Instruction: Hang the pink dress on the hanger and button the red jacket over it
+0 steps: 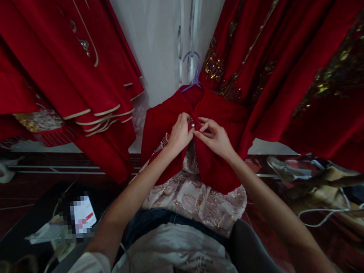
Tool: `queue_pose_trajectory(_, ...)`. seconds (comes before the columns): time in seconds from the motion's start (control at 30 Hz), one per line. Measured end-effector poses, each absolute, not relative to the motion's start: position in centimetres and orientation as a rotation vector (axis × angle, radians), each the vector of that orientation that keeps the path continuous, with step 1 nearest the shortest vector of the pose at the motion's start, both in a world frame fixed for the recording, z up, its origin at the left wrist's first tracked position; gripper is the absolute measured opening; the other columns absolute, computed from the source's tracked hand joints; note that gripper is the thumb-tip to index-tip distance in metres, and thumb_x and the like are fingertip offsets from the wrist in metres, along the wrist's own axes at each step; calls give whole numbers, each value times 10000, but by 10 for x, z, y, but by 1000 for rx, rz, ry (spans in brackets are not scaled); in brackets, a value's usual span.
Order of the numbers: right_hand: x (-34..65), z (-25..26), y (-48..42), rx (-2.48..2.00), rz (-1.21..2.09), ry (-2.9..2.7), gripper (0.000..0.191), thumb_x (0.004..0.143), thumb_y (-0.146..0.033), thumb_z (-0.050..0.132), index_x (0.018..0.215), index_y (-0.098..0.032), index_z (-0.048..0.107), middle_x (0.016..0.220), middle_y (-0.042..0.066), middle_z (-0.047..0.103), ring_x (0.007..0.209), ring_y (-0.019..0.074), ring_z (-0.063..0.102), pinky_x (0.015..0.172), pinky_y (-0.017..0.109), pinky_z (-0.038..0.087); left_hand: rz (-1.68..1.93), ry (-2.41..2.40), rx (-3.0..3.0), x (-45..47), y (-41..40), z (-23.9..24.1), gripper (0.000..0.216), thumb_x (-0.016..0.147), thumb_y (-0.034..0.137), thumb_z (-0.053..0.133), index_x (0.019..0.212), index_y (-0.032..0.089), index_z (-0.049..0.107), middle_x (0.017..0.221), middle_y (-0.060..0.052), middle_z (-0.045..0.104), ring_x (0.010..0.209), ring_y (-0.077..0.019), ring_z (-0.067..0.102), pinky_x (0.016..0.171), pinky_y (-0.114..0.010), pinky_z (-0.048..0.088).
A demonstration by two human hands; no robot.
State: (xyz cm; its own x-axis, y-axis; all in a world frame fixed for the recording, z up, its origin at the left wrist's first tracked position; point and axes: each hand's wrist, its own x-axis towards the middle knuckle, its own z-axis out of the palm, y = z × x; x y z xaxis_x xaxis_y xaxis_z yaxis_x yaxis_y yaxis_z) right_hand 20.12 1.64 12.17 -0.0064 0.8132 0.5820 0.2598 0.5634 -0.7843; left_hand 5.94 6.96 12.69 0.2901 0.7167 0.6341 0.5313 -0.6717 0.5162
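Garments in deep red hang on either side of me: pale-edged red folds [79, 81] to my left, gold-sequinned red cloth [270, 62] to my right. A white panel [151, 33] stands between them, with metal handles [189, 30] running up it.

Red jacket [161, 117] directly in front of me, at centre, with a purple hanger at its neck. Whether the hook is caught on a handle, I cannot tell. Under the jacket's hem, toward my lap, lies a pale patterned cloth [186, 193] with a metallic sheen.

My left hand [180, 134]: fingers drawn narrow, pinching the jacket's front edge; some fingertips hidden. My right hand [212, 136]: thumb and forefinger close together on the opposite front edge, the other fingers curled. The two hands are just beside each other at the front opening.

To my left, well apart from the hands, a lit phone [85, 215].

Purple hanger [197, 70]: slim, its hook uppermost.

Beaded trim [164, 140] on the jacket, just beside my left hand. Smallest item: a shiny fastening [192, 124] between my fingertips; its exact form is too small to make out.
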Motion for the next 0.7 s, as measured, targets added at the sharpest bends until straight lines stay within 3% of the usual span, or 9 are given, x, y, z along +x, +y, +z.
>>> queue_pose_trajectory(0.27, 191, 104, 26, -960, 486, -1416, 238, 777, -421, 685, 830, -213, 581, 1317, 95, 562, 1177, 231, 592, 922, 414, 562, 1542, 1033, 1874, 55, 80, 94, 184, 788, 156, 638, 923, 208, 524, 946, -22, 686, 891, -151, 684, 831, -302, 545)
queue_pose_trajectory(0.47, 187, 100, 27, -888, 512, -1367, 389, 839, -388, 630, 1198, -257, 557, 1305, 69, 606, 1197, 189, 591, 1020, 393, 504, 1484, 920, 1936, 57, 80, 98, 112, 836, 207, 608, 947, 203, 612, 983, -32, 715, 872, -144, 690, 808, -281, 554)
queue_pose_trajectory(0.7, 193, 105, 34, -975, 435, -1335, 354, 837, -415, 624, 1138, -235, 671, 1180, 39, 690, 1065, 203, 670, 1008, 414, 517, 1413, 1000, 2150, 55, 75, 109, 107, 861, 212, 567, 957, 211, 615, 928, -17, 711, 803, -136, 672, 791, -273, 537)
